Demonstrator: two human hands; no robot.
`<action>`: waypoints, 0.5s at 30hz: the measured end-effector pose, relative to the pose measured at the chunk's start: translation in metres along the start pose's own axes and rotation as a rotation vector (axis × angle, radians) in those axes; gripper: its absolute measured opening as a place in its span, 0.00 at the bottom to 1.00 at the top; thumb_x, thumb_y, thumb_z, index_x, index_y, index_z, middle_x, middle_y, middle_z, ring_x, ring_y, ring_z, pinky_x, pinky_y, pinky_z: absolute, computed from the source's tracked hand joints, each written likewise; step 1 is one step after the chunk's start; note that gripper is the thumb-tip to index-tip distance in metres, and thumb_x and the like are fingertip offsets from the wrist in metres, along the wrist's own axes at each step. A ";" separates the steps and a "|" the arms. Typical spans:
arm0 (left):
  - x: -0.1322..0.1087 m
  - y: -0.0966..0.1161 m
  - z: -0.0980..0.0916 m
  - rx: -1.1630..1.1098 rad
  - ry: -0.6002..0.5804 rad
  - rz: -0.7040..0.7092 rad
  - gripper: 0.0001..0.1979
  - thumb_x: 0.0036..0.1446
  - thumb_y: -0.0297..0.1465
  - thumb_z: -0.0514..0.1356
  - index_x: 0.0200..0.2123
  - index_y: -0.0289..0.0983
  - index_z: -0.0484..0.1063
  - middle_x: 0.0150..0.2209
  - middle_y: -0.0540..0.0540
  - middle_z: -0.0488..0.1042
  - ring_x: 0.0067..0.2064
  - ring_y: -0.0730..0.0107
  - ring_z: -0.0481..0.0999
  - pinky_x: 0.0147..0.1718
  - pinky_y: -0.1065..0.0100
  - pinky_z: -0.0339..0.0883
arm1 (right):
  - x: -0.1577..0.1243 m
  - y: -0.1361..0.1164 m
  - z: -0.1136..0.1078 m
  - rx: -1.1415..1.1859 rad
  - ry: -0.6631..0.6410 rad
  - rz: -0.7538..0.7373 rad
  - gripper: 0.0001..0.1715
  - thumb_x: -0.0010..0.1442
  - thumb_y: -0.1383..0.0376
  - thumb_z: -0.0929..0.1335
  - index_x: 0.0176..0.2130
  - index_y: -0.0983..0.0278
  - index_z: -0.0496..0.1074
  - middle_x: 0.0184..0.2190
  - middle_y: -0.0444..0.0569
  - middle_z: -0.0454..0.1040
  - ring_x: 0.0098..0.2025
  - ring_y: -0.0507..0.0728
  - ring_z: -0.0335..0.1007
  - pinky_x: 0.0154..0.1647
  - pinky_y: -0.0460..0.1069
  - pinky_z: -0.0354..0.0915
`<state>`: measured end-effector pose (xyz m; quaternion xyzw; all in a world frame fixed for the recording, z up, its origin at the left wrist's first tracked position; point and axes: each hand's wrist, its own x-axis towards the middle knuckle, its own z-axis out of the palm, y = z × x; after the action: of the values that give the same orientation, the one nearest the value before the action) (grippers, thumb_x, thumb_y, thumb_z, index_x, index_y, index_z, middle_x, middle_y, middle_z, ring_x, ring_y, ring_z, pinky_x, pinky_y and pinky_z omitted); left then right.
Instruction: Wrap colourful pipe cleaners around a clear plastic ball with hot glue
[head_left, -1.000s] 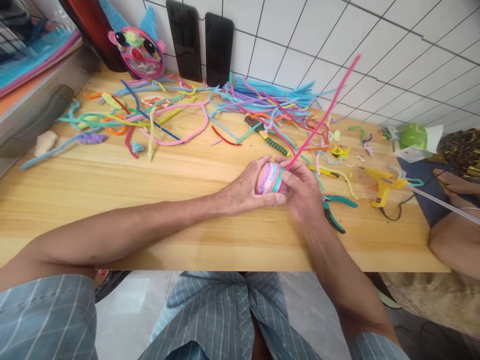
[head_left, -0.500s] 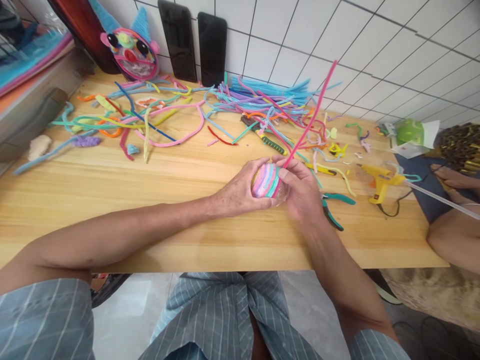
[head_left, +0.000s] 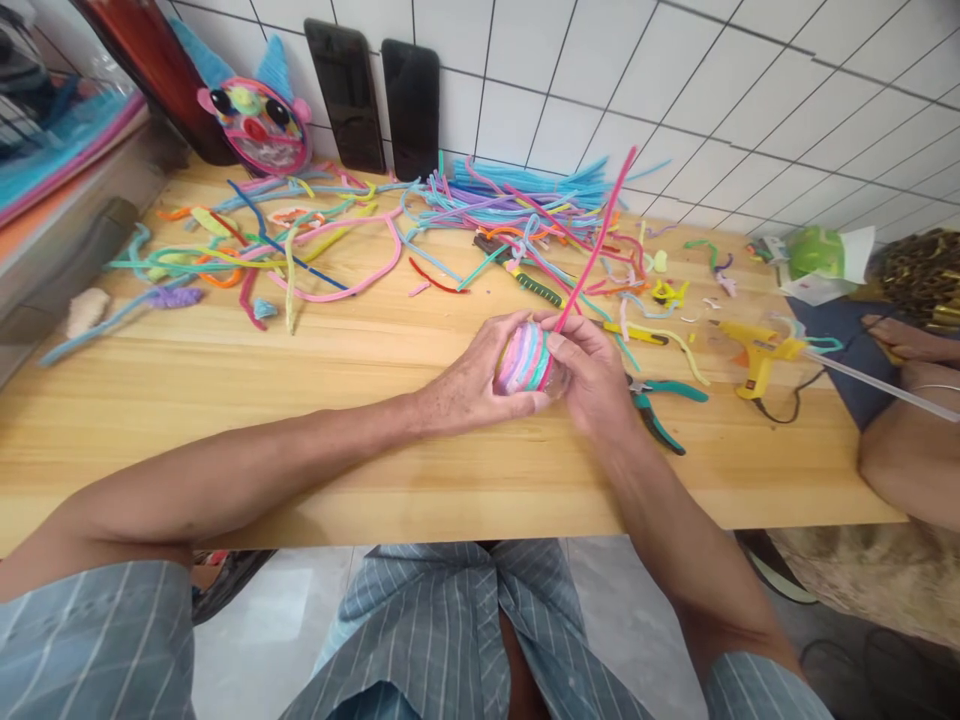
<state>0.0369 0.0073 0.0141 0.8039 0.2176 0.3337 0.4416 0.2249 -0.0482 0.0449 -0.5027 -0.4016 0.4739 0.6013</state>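
Between my two hands, above the front of the wooden table, is a round ball wrapped in pink, lilac, blue and mint bands of pipe cleaner. Clear plastic shows at its right side. My left hand curls round the ball from the left, thumb below and fingers on top. A bright pink pipe cleaner rises from the ball's right edge, slanting up and right. My right hand pinches it against the ball between thumb and fingers. Pliers with teal handles lie just right of my right hand.
Loose pipe cleaners lie heaped along the tiled wall. A yellow glue gun rests at right, near another person's arm. A yellow cutter lies behind my right hand. Two phones and a decorated face figure stand at the back.
The free end of the pink pipe cleaner sits lower and further left. Both hands and the ball appear slightly further left; the whole view has also shifted a little.
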 end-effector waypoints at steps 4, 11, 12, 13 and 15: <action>-0.001 0.008 0.000 0.007 0.014 -0.197 0.61 0.54 0.60 0.73 0.77 0.32 0.54 0.77 0.24 0.63 0.77 0.33 0.66 0.77 0.38 0.63 | -0.001 0.000 0.000 0.001 -0.001 -0.006 0.14 0.53 0.55 0.82 0.38 0.54 0.82 0.51 0.44 0.87 0.53 0.60 0.82 0.57 0.56 0.77; -0.001 0.006 0.003 -0.023 0.037 -0.196 0.54 0.53 0.54 0.75 0.73 0.35 0.60 0.72 0.29 0.71 0.71 0.39 0.75 0.72 0.42 0.70 | 0.001 -0.001 -0.002 -0.002 0.022 -0.012 0.12 0.54 0.56 0.82 0.37 0.54 0.82 0.50 0.44 0.87 0.57 0.62 0.82 0.62 0.59 0.76; -0.002 0.004 0.003 -0.025 0.038 -0.177 0.54 0.53 0.54 0.75 0.73 0.35 0.60 0.71 0.29 0.70 0.71 0.40 0.74 0.73 0.43 0.69 | 0.001 -0.001 -0.002 -0.001 0.025 -0.014 0.12 0.54 0.56 0.82 0.37 0.53 0.83 0.50 0.44 0.87 0.57 0.62 0.82 0.62 0.59 0.76; -0.003 0.003 0.004 -0.029 0.039 -0.159 0.53 0.53 0.54 0.75 0.73 0.36 0.61 0.72 0.29 0.70 0.72 0.40 0.74 0.73 0.43 0.69 | 0.001 -0.001 -0.002 -0.003 0.024 -0.015 0.12 0.54 0.56 0.82 0.37 0.53 0.83 0.50 0.44 0.87 0.56 0.62 0.82 0.61 0.59 0.76; -0.004 0.001 0.004 -0.038 0.039 -0.129 0.52 0.54 0.54 0.74 0.73 0.36 0.60 0.72 0.29 0.69 0.72 0.41 0.73 0.73 0.43 0.68 | 0.001 0.000 -0.002 -0.012 0.016 -0.015 0.12 0.55 0.55 0.82 0.37 0.54 0.82 0.50 0.44 0.87 0.56 0.62 0.82 0.60 0.59 0.76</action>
<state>0.0376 0.0017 0.0124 0.7732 0.2711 0.3240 0.4730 0.2270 -0.0479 0.0446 -0.5068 -0.4034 0.4629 0.6051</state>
